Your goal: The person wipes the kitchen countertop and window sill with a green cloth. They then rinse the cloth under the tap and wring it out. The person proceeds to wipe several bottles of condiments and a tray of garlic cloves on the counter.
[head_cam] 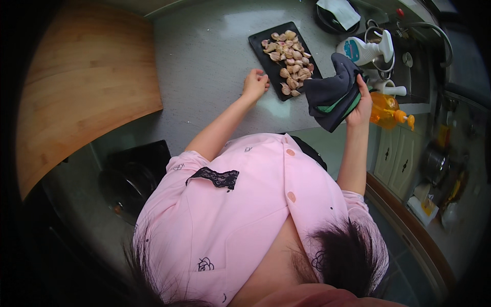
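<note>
My left hand rests low over the grey speckled countertop, just left of a black rectangular tray. Its fingers are loosely curled and slightly apart, with nothing seen in them. On the tray lies a heap of unpeeled garlic cloves. To the right of the tray, my right hand grips a bunched dark grey cloth with green parts. The cloth hangs from the hand over the tray's lower right side and hides a little of it.
A white spray bottle and an orange pump bottle are near the sink at the right. Behind them is a black bowl with a white cloth over it. A wooden board is at the left, a dark pan below it.
</note>
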`<state>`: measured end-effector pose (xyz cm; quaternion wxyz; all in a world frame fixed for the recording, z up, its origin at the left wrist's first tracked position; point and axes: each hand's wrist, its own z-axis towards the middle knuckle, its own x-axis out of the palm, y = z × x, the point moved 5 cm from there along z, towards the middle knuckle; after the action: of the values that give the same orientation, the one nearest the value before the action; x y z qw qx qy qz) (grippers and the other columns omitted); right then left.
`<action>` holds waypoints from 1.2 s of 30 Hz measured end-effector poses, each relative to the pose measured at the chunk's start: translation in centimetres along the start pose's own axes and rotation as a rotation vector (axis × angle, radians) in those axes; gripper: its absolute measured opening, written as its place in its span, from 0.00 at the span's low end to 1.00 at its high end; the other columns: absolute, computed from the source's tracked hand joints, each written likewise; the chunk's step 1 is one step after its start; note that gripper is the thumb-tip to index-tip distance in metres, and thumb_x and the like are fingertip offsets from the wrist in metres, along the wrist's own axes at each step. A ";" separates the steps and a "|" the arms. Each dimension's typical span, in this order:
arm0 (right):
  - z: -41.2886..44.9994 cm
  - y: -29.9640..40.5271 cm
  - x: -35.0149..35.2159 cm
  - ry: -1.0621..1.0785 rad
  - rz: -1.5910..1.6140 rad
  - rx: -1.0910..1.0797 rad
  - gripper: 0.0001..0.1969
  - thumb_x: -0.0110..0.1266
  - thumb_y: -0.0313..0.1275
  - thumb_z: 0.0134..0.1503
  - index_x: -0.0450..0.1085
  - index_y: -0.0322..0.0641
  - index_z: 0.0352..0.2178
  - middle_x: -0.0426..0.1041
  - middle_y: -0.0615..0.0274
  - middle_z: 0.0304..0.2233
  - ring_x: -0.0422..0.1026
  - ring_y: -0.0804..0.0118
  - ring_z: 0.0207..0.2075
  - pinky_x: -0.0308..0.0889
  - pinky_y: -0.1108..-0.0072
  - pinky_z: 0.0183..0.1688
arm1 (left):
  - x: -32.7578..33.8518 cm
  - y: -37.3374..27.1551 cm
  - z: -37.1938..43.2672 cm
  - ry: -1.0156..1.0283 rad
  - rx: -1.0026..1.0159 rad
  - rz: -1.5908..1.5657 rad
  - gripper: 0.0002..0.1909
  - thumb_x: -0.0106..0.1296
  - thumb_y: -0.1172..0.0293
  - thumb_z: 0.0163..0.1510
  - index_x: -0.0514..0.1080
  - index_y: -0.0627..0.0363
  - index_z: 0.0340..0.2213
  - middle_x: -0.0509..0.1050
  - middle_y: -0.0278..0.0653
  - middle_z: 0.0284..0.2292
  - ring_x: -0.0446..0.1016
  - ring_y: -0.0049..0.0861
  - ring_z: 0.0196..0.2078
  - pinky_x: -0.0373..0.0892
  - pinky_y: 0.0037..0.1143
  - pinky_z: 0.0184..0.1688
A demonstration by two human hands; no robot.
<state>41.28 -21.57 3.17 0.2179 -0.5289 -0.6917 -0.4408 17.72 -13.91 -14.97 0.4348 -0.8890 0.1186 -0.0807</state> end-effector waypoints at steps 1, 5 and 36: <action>-0.5 0.0 -0.4 0.063 0.075 0.028 0.21 0.44 0.34 0.59 0.60 0.28 0.49 0.69 0.44 0.46 0.70 0.52 0.47 0.63 0.62 0.53 | 0.7 0.2 0.1 -0.014 -0.013 -0.025 0.19 0.48 0.71 0.56 0.59 0.66 0.47 0.71 0.41 0.32 0.72 0.24 0.31 0.73 0.24 0.31; -1.9 -1.4 -1.6 0.109 0.045 0.130 0.29 0.39 0.40 0.61 0.50 0.27 0.56 0.57 0.31 0.54 0.61 0.42 0.54 0.56 0.57 0.57 | 2.0 0.7 1.2 -0.180 0.068 -0.032 0.20 0.50 0.74 0.53 0.61 0.67 0.47 0.71 0.40 0.29 0.72 0.23 0.23 0.71 0.24 0.24; 20.3 -16.5 10.0 1.138 -2.407 -0.724 0.21 0.60 0.30 0.43 0.65 0.52 0.40 0.69 0.68 0.39 0.71 0.55 0.39 0.66 0.66 0.38 | -2.0 -1.1 -1.5 -0.691 0.306 0.583 0.15 0.49 0.58 0.53 0.69 0.56 0.34 0.75 0.44 0.24 0.74 0.45 0.28 0.67 0.38 0.27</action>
<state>25.94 0.02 -5.95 -0.1922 0.6142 -0.3827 -0.6628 15.57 -13.82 -13.31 0.5793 -0.7190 0.1984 0.3286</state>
